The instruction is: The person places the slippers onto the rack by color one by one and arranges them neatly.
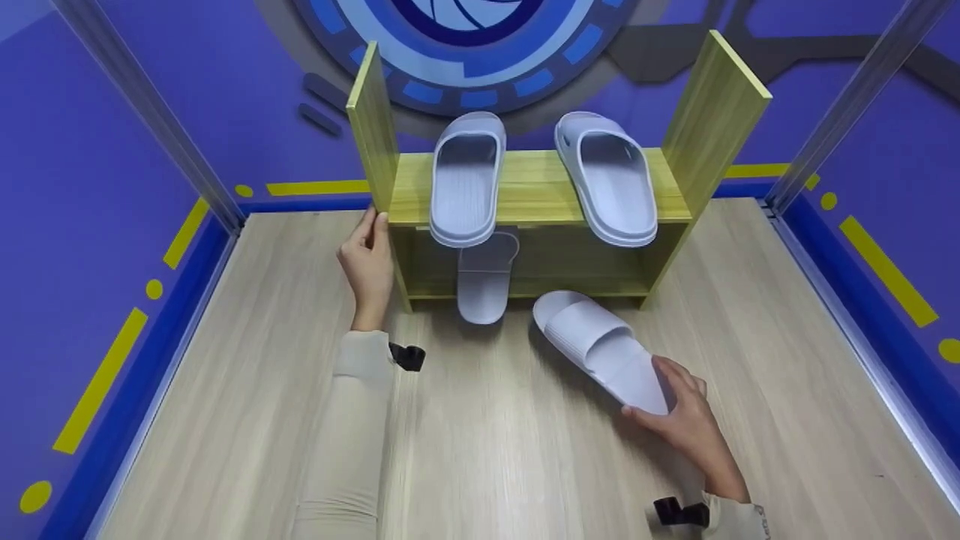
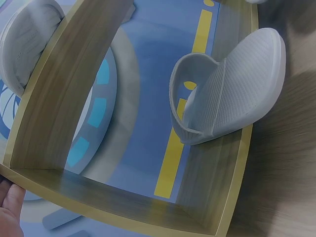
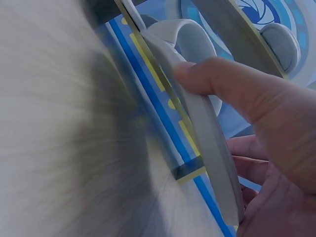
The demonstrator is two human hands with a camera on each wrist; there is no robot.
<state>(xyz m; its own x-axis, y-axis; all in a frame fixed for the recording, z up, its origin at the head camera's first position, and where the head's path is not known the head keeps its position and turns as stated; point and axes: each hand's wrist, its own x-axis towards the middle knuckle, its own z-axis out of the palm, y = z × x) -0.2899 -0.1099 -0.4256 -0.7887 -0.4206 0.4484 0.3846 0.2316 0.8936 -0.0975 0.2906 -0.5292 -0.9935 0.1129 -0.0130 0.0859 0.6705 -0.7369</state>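
Observation:
My right hand grips a pale grey slide slipper by its heel end, thumb on one side and fingers on the other. Its toe points toward the lower front of a small wooden shoe rack. In the right wrist view, the thumb presses against the side of the sole. My left hand touches the rack's left side panel near the upper shelf's front corner. A matching slipper sits on the lower shelf, heel sticking out in front. On the upper shelf are two pale grey clogs, heels facing forward.
The rack stands on a light wood-grain floor against a blue patterned wall. Blue side walls with metal corner posts enclose the floor. Two upright panels rise beside the upper shelf.

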